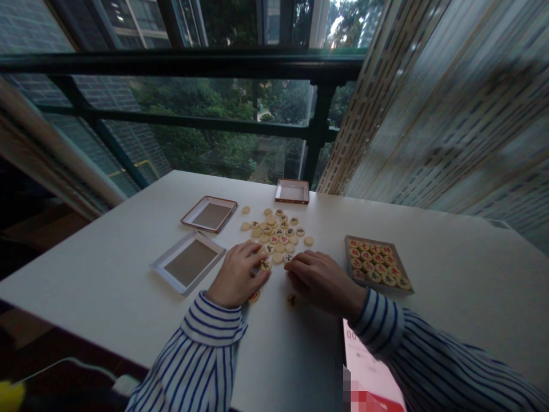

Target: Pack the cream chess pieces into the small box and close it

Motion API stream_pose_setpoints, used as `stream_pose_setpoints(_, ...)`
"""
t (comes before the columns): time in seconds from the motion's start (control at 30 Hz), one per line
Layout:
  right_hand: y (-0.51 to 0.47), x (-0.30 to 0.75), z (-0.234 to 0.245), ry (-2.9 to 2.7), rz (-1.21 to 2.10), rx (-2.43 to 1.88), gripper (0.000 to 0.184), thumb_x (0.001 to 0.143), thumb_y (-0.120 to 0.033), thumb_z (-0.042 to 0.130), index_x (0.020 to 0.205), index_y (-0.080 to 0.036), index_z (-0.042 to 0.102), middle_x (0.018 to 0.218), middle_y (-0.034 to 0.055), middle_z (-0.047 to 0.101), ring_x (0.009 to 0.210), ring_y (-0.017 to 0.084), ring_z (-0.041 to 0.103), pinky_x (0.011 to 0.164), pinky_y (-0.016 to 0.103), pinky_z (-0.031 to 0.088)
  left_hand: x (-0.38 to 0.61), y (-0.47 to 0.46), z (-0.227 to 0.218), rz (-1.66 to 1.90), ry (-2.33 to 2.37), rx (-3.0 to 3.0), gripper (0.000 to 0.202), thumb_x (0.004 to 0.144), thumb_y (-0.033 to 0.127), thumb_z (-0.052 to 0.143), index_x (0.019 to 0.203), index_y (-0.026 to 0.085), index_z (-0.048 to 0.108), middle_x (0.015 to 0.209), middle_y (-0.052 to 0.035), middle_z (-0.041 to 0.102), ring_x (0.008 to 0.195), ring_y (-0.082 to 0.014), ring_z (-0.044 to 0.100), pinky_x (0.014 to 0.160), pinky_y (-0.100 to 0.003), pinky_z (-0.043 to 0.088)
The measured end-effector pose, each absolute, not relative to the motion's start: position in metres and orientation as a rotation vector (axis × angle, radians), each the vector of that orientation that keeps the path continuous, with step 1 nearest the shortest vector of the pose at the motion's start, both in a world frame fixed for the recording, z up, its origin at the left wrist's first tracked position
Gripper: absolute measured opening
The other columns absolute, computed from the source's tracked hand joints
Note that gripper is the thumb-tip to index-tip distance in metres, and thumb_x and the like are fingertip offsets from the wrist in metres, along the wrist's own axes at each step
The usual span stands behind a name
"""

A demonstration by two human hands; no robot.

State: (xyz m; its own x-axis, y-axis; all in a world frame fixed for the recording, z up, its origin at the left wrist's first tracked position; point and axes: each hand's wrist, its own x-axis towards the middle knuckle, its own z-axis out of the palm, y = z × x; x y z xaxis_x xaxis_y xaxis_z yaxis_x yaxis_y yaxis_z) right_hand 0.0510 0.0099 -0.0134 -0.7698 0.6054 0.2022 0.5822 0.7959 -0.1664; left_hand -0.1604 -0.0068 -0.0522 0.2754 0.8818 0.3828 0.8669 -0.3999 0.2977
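Centrally, we are seeing the pile (283,240) of round pieces spreading loosely over the white table (141,229), some showing red characters, some dark ones and some blank faces. At the pile's near left edge, the left hand (241,270) is arching palm down; its thumb and fingers are bending around one dark-marked piece (265,265), and we are finding it impossible to tell whether they are gripping it. At the near right edge, the right hand (319,279) is reaching in, its fingers curling and their tips bunching together; the hand is hiding whatever they may be holding, so we are leaving its grip undecided. On the near side of the pile, a red-marked piece (254,297) is lying by the left hand and a dark-marked one by the right.

Right of the pile, we are observing the filled box (400,262), its pieces sitting in four rows, mostly red-marked. Left of the pile, the brown tray (210,216) and, nearer us, the white tray (189,266) are lying open. Just beyond the pile, the small box (292,190) is standing open. Nearer than the pile, to its right, a phone (364,357) is glowing pink, partly hidden by the right sleeve (412,337).
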Motion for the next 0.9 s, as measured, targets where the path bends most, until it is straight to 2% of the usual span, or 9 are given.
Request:
stream_pose_setpoints(0.67, 0.0103, 0.0513, -0.0162, -2.742, 0.149, -0.927, 0.018, 0.087, -0.020, 0.043, 0.091, -0.018, 0.060, 0.083, 0.0048, 0.061, 0.073, 0.013, 0.049, 0.062, 0.028, 0.027, -0.1610, -0.0050, -0.0563, 0.784, 1.703, 2.507, 0.023, 0.075, 0.033, 0.059, 0.091, 0.017, 0.066, 0.115, -0.0124, 0.056, 0.112, -0.0276, 0.047, 0.095, -0.046, 0.038)
stream_pose_setpoints(0.9, 0.0109, 0.0509, -0.0173, -2.739, 0.153, -0.929, 0.018, 0.087, -0.021, 0.043, 0.090, -0.018, 0.060, 0.082, 0.0044, 0.061, 0.072, 0.013, 0.048, 0.060, 0.028, 0.026, -0.1602, -0.0042, -0.0524, 0.898, 1.661, 2.506, 0.022, 0.074, 0.029, 0.061, 0.090, 0.015, 0.064, 0.113, -0.0131, 0.058, 0.109, -0.0274, 0.049, 0.094, -0.046, 0.039)
